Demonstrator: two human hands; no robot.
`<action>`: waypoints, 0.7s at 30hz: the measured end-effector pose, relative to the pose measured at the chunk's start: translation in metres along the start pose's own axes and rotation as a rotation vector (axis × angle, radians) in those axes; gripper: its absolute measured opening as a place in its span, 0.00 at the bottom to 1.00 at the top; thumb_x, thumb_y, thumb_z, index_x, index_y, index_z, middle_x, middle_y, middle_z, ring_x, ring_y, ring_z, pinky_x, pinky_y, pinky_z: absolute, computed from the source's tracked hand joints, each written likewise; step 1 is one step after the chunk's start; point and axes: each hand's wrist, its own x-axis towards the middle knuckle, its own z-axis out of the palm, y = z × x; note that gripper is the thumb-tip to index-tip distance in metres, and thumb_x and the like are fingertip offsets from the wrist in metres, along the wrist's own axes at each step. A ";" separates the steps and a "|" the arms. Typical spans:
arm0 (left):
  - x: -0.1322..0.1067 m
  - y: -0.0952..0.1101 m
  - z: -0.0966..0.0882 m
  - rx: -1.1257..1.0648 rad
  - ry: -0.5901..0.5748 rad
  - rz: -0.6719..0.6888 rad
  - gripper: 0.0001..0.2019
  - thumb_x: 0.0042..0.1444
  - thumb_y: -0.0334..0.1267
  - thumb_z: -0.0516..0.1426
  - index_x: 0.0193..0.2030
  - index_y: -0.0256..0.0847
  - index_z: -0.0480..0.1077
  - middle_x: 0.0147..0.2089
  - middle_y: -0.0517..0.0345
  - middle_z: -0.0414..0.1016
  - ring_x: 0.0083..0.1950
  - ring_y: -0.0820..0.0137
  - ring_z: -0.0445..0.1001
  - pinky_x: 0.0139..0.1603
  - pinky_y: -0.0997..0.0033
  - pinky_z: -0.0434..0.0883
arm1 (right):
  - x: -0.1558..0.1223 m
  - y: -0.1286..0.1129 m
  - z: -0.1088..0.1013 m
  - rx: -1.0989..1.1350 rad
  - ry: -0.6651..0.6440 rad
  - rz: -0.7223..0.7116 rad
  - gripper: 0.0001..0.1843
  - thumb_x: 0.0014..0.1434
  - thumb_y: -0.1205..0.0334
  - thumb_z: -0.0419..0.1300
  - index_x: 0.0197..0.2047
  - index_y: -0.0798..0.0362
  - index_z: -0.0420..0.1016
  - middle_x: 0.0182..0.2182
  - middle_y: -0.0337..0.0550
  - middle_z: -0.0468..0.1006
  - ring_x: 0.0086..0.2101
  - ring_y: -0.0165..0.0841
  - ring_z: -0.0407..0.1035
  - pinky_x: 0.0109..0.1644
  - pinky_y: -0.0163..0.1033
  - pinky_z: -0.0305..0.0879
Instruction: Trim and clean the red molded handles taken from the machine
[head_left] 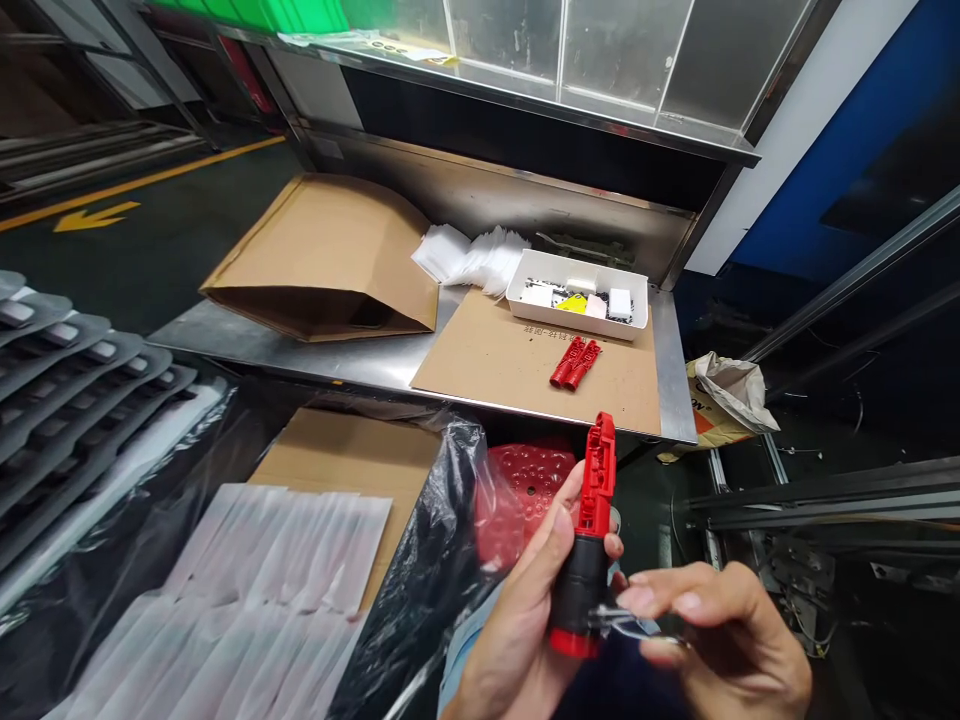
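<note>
Above the crumpled black plastic sheet (409, 610), the left hand (517, 610) clamps its fingers around a red-and-black plastic housing (586, 570), while the right hand (712, 630) pinches a thin clear strip (637, 625) at its side; a loosened pinch could drop the strip into the sheet's folds

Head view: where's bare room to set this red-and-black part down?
The cardboard sheet has a bare patch left of the red parts, below the white tray, and another along its front edge. Steel bench shows in front of the brown paper bag. Crowded: around the tray, and the foreground's white sleeves and black plastic.
</note>
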 end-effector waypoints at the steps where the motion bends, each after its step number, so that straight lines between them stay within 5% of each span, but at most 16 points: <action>1: 0.000 0.000 0.000 -0.009 -0.005 -0.002 0.25 0.64 0.42 0.56 0.66 0.51 0.60 0.38 0.53 0.75 0.36 0.73 0.73 0.40 0.72 0.71 | 0.001 -0.002 -0.002 0.077 0.019 0.046 0.13 0.58 0.67 0.67 0.45 0.47 0.72 0.32 0.38 0.84 0.33 0.33 0.80 0.42 0.38 0.80; 4: 0.000 -0.001 0.000 -0.020 -0.004 0.010 0.22 0.63 0.41 0.56 0.65 0.51 0.63 0.42 0.53 0.74 0.39 0.72 0.74 0.43 0.70 0.73 | 0.003 -0.005 -0.007 0.101 0.072 0.083 0.14 0.59 0.66 0.66 0.48 0.47 0.72 0.34 0.37 0.83 0.34 0.31 0.80 0.47 0.36 0.79; 11: -0.002 0.000 -0.006 0.003 -0.026 -0.010 0.23 0.65 0.43 0.54 0.67 0.51 0.60 0.40 0.50 0.77 0.38 0.73 0.74 0.40 0.75 0.71 | -0.006 0.001 -0.004 -0.275 0.040 -0.029 0.21 0.55 0.65 0.69 0.52 0.49 0.74 0.38 0.41 0.84 0.39 0.33 0.80 0.47 0.32 0.77; 21: -0.002 0.001 -0.002 0.023 -0.041 -0.022 0.27 0.66 0.43 0.53 0.70 0.51 0.52 0.37 0.52 0.77 0.36 0.72 0.75 0.45 0.71 0.70 | -0.007 0.002 -0.003 -0.243 0.013 -0.114 0.21 0.53 0.72 0.69 0.50 0.49 0.75 0.37 0.42 0.85 0.37 0.36 0.80 0.42 0.38 0.80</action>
